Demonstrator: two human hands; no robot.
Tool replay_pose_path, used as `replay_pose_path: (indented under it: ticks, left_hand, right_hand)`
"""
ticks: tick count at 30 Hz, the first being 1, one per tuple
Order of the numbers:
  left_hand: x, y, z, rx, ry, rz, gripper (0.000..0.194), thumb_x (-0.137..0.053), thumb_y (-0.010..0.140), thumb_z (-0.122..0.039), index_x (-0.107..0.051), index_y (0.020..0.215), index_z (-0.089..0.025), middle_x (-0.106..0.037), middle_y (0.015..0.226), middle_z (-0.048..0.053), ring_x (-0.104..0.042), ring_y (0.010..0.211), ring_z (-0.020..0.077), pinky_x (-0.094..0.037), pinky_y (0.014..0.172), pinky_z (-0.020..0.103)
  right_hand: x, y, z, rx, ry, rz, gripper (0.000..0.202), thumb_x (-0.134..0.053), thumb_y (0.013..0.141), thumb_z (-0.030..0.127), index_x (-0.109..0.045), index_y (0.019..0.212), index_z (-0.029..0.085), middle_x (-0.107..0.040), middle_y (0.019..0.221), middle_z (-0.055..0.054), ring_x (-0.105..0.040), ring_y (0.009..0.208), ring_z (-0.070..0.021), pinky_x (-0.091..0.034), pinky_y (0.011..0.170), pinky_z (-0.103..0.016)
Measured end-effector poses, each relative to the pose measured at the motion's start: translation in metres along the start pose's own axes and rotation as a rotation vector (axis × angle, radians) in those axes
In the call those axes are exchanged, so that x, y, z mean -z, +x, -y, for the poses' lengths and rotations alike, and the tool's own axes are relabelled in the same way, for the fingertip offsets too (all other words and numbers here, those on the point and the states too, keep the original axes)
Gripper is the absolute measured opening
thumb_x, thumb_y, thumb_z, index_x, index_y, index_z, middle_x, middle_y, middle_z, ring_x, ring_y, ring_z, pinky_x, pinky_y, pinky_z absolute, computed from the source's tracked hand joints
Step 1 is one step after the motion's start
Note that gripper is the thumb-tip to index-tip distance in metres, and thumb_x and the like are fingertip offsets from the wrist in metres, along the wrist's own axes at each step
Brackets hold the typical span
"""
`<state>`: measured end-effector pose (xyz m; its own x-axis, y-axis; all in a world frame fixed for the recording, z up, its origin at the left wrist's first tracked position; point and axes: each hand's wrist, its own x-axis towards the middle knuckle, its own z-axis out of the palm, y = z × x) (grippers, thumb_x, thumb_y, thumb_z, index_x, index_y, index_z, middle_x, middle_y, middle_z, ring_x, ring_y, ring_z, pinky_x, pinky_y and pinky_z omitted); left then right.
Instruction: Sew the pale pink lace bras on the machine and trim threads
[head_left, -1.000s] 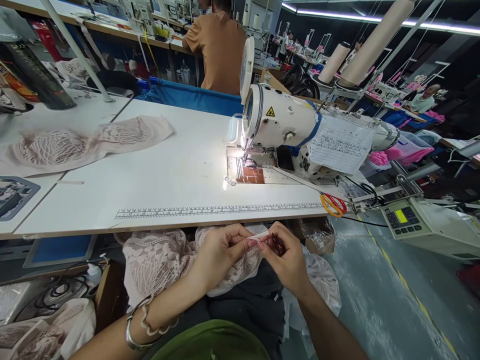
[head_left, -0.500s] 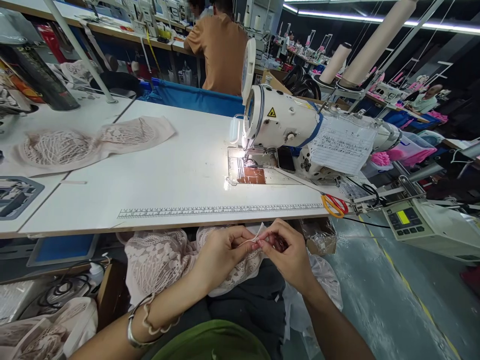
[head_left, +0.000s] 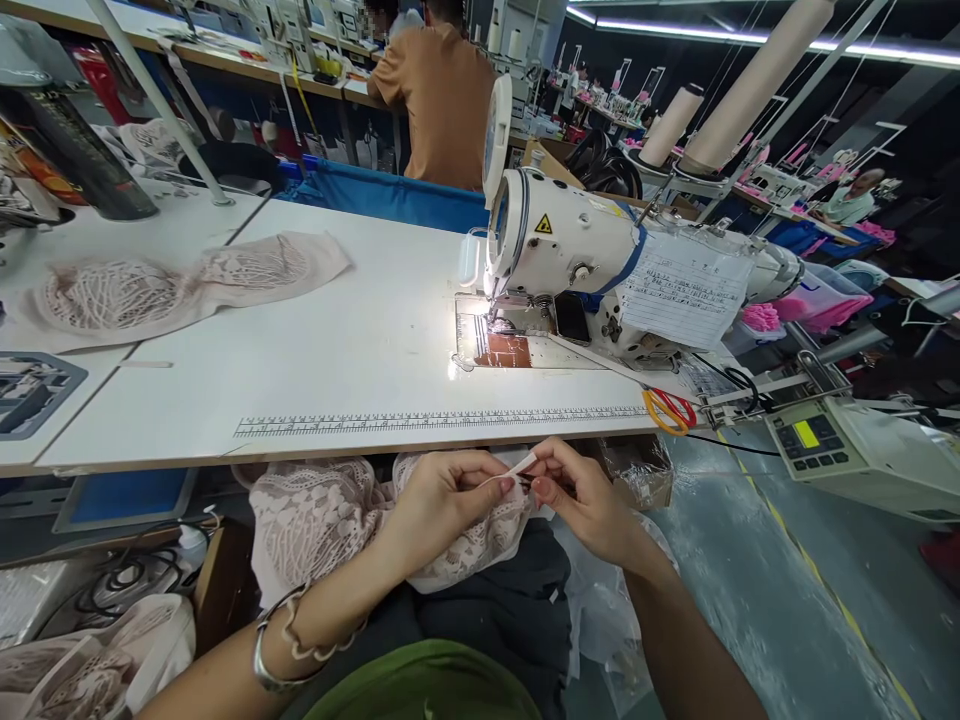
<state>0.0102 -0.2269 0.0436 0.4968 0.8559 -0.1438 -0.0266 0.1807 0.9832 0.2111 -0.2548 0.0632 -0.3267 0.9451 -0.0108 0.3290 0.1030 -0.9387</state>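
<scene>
My left hand (head_left: 446, 505) is closed, thumb and forefinger pinching a narrow pale strip (head_left: 523, 464) that belongs to or lies against a pinkish lace garment (head_left: 319, 515). The garment spreads over my lap, below the table's front edge, partly hidden by my left hand and forearm. Close beside it, my right hand (head_left: 589, 500) has curled fingers, its forefinger tip at the strip's upper end. Between the right thumb and fingers shows a small dark tool (head_left: 527, 481), mostly hidden; its kind is unclear.
A white sewing machine (head_left: 570, 230) with its lamp lit stands on the white table (head_left: 360, 350). Orange and red-handled scissors (head_left: 666, 410) lie at the table's right front. Another lace piece (head_left: 255, 268) lies at left. A control box (head_left: 847, 450) is at right; a person (head_left: 446, 105) sits beyond.
My right hand has drawn slightly right, away from my left fingertips, and its fingers have parted a little. The strip's end and the dark tool show more plainly. My left hand stays nearly in place.
</scene>
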Motion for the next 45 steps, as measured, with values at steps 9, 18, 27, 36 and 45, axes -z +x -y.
replay_pose_path:
  ticks: [9,18,27,36,45]
  left_hand:
    - [0.000,-0.002,0.002,-0.016,0.145,0.007,0.035,-0.063,0.082,-0.045,-0.075,0.082,-0.012,-0.068,0.070,0.007,-0.046,0.058,0.0121,-0.031,0.053,0.022]
    - [-0.001,-0.001,0.005,0.001,0.068,-0.016,0.030,-0.068,0.076,-0.041,-0.074,0.078,-0.012,-0.065,0.065,0.004,-0.043,0.057,0.0104,-0.029,0.052,0.020]
    - [-0.002,-0.001,0.008,-0.020,0.094,-0.016,0.026,-0.065,0.078,-0.037,-0.072,0.073,-0.012,-0.058,0.061,0.001,-0.037,0.055,0.0086,-0.026,0.049,0.019]
    - [-0.003,-0.003,0.001,-0.026,0.049,0.002,0.026,-0.066,0.080,-0.037,-0.069,0.069,-0.014,-0.047,0.051,-0.005,-0.029,0.047,0.0062,-0.023,0.045,0.019]
    - [-0.004,-0.006,0.004,-0.073,0.150,-0.123,0.023,-0.066,0.081,-0.040,-0.055,0.084,-0.020,-0.063,0.054,-0.003,-0.048,0.049,0.0111,-0.030,0.050,0.019]
  right_hand:
    - [-0.007,0.005,0.002,-0.043,0.040,-0.014,0.034,-0.060,0.096,0.052,-0.057,0.089,0.019,-0.058,0.069,0.002,-0.051,0.062,-0.0118,-0.039,0.058,-0.022]
    - [-0.009,0.004,0.003,-0.018,0.050,-0.002,0.029,-0.064,0.094,0.048,-0.056,0.092,0.020,-0.058,0.073,0.003,-0.052,0.064,-0.0112,-0.039,0.058,-0.022]
    - [-0.010,0.006,0.002,-0.060,0.074,-0.008,0.029,-0.064,0.093,0.048,-0.058,0.094,0.019,-0.060,0.070,0.003,-0.052,0.062,-0.0110,-0.038,0.057,-0.022]
    - [-0.013,0.009,-0.010,-0.053,0.103,-0.120,0.033,-0.062,0.094,0.053,-0.057,0.090,0.020,-0.053,0.062,0.005,-0.046,0.055,-0.0103,-0.033,0.053,-0.023]
    - [-0.011,0.009,-0.006,0.005,0.010,-0.124,0.041,-0.054,0.096,0.058,-0.059,0.085,0.019,-0.050,0.069,0.003,-0.044,0.060,-0.0113,-0.034,0.056,-0.024]
